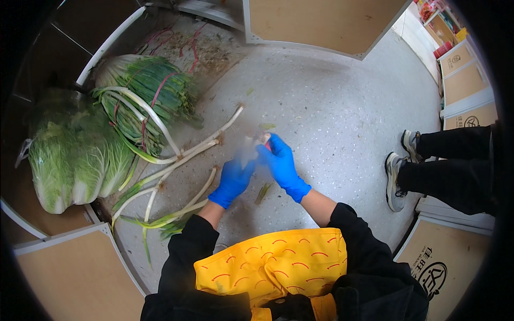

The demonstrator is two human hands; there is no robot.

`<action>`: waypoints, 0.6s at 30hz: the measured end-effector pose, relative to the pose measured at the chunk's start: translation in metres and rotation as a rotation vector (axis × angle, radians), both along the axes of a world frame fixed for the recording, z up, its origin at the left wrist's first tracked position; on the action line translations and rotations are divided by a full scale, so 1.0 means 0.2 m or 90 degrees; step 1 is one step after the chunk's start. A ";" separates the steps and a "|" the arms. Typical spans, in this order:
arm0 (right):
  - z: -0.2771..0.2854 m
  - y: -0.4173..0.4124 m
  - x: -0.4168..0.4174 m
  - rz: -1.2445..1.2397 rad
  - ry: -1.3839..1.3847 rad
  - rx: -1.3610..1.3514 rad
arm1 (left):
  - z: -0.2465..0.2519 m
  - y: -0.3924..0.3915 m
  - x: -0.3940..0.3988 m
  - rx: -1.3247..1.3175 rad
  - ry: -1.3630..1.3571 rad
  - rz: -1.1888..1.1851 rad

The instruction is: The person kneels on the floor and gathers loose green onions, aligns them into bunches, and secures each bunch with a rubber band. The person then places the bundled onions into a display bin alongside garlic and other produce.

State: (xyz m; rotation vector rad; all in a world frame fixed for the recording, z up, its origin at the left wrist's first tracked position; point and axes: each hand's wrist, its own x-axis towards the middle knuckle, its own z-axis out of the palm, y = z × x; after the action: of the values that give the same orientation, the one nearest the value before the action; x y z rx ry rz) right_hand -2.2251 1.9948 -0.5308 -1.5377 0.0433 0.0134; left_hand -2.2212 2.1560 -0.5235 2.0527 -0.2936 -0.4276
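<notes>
My left hand (234, 176), in a blue glove, has its fingers around a blurred, pale thing at the middle of the view; lens haze hides what it is. Close beside it on the right, my right hand (279, 160), also gloved in blue, is closed on a small thing with a pinkish-red part between thumb and fingers. Several long green onions (196, 149) lie crossed on the grey floor to the left of my hands. Beyond them is a large bundle of green onions (154, 86) tied with red string. Bits of green leaf (263, 193) lie on the floor below my hands.
Napa cabbages (60, 160) in clear plastic stand at the left. Tan cabinet panels (72, 277) border the floor at lower left, top and right. Another person's legs (445, 176) in black trousers and sneakers are at the right. Dirt and red string (194, 44) lie at the upper left.
</notes>
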 end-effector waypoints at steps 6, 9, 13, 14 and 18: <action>-0.08 0.04 -0.02 0.009 -0.013 -0.005 | 0.07 -0.01 -0.05 0.066 -0.146 -0.012; -0.04 0.05 -0.03 0.018 -0.036 -0.037 | -0.04 0.00 -0.02 0.033 -0.100 -0.002; -0.09 0.04 -0.04 0.059 -0.212 -0.304 | -0.02 -0.03 -0.01 0.038 -0.240 0.034; -0.09 0.05 -0.04 0.066 -0.219 -0.330 | -0.12 0.00 0.00 -0.026 -0.175 0.035; 0.10 0.06 -0.02 0.060 -0.087 -0.147 | -0.13 0.00 -0.01 0.033 -0.201 0.030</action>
State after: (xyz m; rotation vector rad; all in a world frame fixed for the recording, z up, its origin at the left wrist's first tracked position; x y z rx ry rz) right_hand -2.2296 2.0072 -0.5116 -1.7667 -0.1405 -0.0225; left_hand -2.2233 2.1554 -0.5494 2.1717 -0.4254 -0.0801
